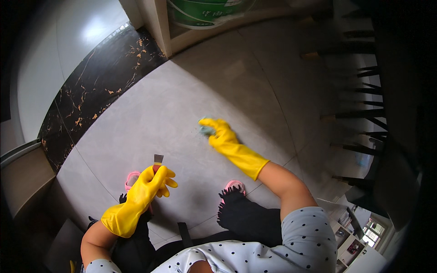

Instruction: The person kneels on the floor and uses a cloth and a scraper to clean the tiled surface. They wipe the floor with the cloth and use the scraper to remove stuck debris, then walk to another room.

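Note:
Yellow rubber gloves cover both my hands. My left hand [152, 182] is closed round the reddish handle of a scraper [158, 159], whose flat metal blade points away from me above the floor. Further out and to the right, my right hand [221, 133] grips a greenish-grey cleaning cloth [207, 130] against the grey tiled floor [182, 104]. A few small dark specks lie on the tile beside the cloth. The right glove is slightly blurred.
A black marble threshold strip [98, 86] with gold veins curves along the left. A green bucket [207, 11] stands on a shelf at the far edge. Dark chair legs [350, 113] line the right side. My feet in pink slippers [234, 185] are below.

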